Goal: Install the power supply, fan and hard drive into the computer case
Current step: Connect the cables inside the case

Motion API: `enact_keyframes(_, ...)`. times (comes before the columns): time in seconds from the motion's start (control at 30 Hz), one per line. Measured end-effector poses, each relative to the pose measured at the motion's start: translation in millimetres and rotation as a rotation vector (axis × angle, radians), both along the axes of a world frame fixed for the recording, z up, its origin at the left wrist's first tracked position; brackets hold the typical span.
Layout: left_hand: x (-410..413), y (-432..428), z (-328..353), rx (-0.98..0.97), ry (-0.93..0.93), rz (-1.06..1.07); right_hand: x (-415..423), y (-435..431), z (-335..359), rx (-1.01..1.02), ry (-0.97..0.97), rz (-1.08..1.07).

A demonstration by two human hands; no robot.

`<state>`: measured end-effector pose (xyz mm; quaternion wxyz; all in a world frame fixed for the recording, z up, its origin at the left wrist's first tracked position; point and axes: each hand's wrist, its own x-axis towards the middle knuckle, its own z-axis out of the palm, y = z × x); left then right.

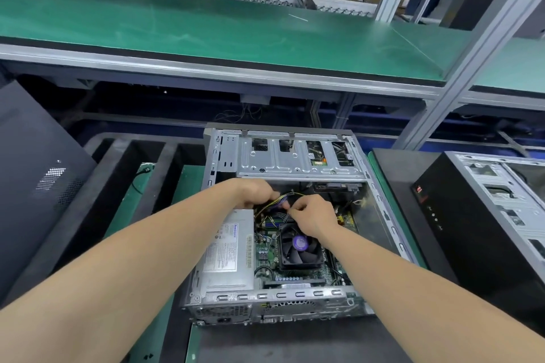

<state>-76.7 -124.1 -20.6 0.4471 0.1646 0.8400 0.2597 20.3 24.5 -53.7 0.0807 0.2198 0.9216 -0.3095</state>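
A: Looking for the power supply [227, 250]?

B: Seated at 8 o'clock inside the computer case [295, 298], label up. Spotting the fan [298, 244] too, at 6 o'clock from the hands, over the motherboard [267, 247].

A: And the grip?

B: Gripping the cable bundle [283, 200] with the left hand [253, 191], fingers curled round it. Pinching the same wires with the right hand [315, 215] from 4 o'clock.

A: Tips for plugging in?

B: Hold by the plug, never by the wires. Line up the latch before pressing. Push straight down, without rocking. Route slack away from the fan blades.

A: Hard drive?

B: Cannot tell. Possibly under the drive cage [295, 159] at 12 o'clock.
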Motion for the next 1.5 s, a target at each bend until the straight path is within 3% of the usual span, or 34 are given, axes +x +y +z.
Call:
enact_keyframes(0.17,2,2,0,0.054,-0.023,-0.016,4,6,-2,-0.030,0.116,-0.025)
enact_keyframes(0.27,2,2,0,0.005,0.048,-0.051,4,6,-5,0.136,0.133,-0.001)
enact_keyframes(0.37,1,5,-1,-0.027,0.148,-0.105,-1,-1,-5,0.376,-0.044,0.115)
enact_keyframes(0.53,0,9,-2,-0.063,0.134,-0.152,-8,5,-1,0.501,-0.025,0.199)
enact_keyframes(0.8,1,9,6,-0.130,0.172,-0.188,-10,19,0,0.231,-0.067,0.222)
enact_keyframes(1.2,4,10,6,-0.068,0.097,-0.130,-30,22,-6,0.229,-0.205,0.280)
enact_keyframes(1.4,1,9,0,-0.076,0.123,-0.037,-31,28,-13,0.216,-0.091,0.266)
enact_keyframes(1.5,0,11,-5,0.046,0.036,-0.023,-33,29,-19,0.217,-0.128,0.220)
